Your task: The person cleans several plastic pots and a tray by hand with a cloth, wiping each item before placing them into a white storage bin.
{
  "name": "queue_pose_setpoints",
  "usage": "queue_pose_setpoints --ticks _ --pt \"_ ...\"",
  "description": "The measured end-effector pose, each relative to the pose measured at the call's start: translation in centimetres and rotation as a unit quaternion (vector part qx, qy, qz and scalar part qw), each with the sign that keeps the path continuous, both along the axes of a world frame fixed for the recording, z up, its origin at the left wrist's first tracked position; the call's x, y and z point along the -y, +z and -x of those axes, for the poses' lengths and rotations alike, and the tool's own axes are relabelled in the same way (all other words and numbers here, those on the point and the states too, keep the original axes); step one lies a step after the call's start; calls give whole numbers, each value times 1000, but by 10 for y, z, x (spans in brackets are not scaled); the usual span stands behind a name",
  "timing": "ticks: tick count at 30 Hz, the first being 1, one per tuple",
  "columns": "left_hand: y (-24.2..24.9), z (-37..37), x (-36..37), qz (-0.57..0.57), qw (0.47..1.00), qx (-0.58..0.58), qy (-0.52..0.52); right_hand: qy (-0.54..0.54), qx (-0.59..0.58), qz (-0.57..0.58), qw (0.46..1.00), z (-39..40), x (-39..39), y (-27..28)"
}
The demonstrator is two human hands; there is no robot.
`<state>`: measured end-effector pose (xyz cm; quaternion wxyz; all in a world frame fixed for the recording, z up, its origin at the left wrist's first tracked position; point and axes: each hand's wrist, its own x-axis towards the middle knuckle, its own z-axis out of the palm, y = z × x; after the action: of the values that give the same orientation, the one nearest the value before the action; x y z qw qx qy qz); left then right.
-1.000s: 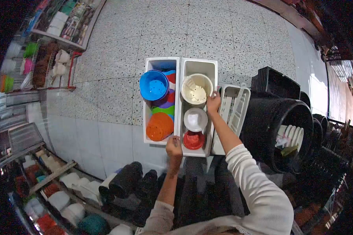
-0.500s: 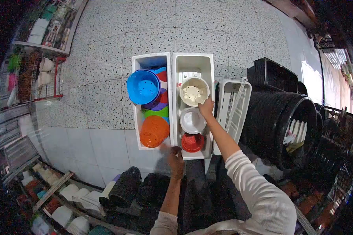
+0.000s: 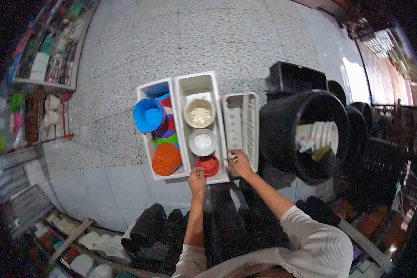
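My left hand (image 3: 197, 180) is at the near end of a long white planter box (image 3: 180, 92), close beside a red pot (image 3: 210, 165). Its fingers are pinched together, and what they hold, if anything, is hidden. My right hand (image 3: 241, 164) is over the near part of a narrow white slotted planter (image 3: 233, 104), fingers curled in; I cannot make out anything in them. Inside the long box, a cream pot (image 3: 199, 114) with holes in its base, a white pot (image 3: 203, 142) and the red pot stand in a row.
On the left, a second white box (image 3: 142, 92) holds a blue pot (image 3: 148, 115), an orange pot (image 3: 166, 160) and other coloured pots. Large black pots (image 3: 282, 134) lie at the right, with a black tray stack (image 3: 296, 77) behind. Shelves (image 3: 72, 238) line the lower left.
My right hand has left the cream pot's rim and come back toward me, over the slotted planter. My left hand is now closer to the red pot. The camera view has shifted.
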<state>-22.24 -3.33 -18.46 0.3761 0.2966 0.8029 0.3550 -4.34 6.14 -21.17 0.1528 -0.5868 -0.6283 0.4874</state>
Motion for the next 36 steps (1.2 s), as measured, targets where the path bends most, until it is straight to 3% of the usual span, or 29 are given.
queue_pose_setpoints --ticks 3,4,8,11,12,16,19,21,23,24,27,31,34,36 --pt "33 -37 -18 1 997 -33 -72 42 -53 -19 998 -49 -6 66" --pt "37 -56 -23 -72 996 -27 -54 43 -65 -16 997 -68 -10 85" --pt "82 -120 -59 23 995 84 -57 37 -58 -56 996 -152 -42 155" --pt "102 -181 -85 -114 991 -11 -76 24 15 -137 990 -220 -67 200" --pt "112 -208 -96 -155 987 35 -17 1 31 -174 984 -245 -70 204" --pt "149 -277 -131 -207 969 -42 -128 26 226 -232 946 -324 -81 235" --pt "159 -327 -153 -207 954 -63 -209 26 399 -193 896 -370 -58 216" --pt "161 -356 -167 -204 932 -102 -281 23 358 -183 915 -402 -40 194" --pt "157 -382 -180 -244 892 -140 -354 14 290 -130 948 -430 -27 185" --pt "155 -394 -187 -252 869 -167 -392 -14 240 -167 956 -444 -23 182" --pt "155 -427 -201 -292 794 -251 -470 -109 94 -123 982 -469 -19 211" --pt "138 -450 -218 -341 645 -357 -583 -269 46 -39 961 -496 -10 261" --pt "117 -459 -219 -187 523 -393 -733 -326 -44 -92 940 -516 -1 285" --pt "123 -462 -217 -197 495 -400 -745 -369 -111 -101 917 -522 2 306"
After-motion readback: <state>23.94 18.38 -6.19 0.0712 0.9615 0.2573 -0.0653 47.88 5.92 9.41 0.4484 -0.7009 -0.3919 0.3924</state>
